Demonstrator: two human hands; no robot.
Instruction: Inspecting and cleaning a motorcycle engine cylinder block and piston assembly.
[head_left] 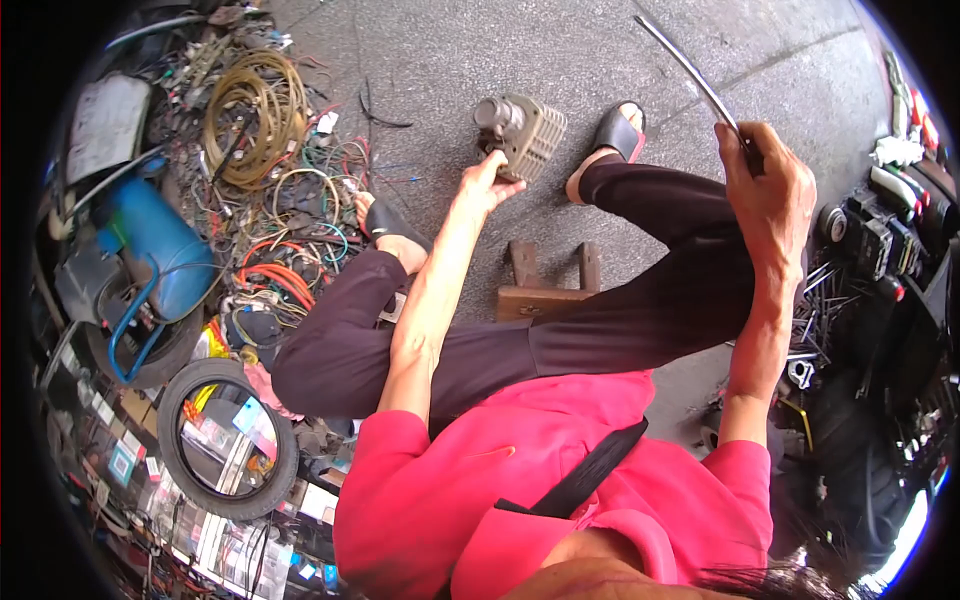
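Observation:
My left hand is closed on a finned engine cylinder of dull grey metal, holding it by its near edge above the floor. A round stub juts from the cylinder's left side. Out to the right, my right hand grips a long, slim, shiny metal bar by its lower end. The bar slants up and to the left, and its far tip is apart from the cylinder. My palm hides the bar's gripped end.
A small wooden stool stands between my legs on the grey floor. To my left lie a yellowish hose coil, tangled wires, a blue tank and a small tyre. Dark machine parts and metal rods crowd the right side.

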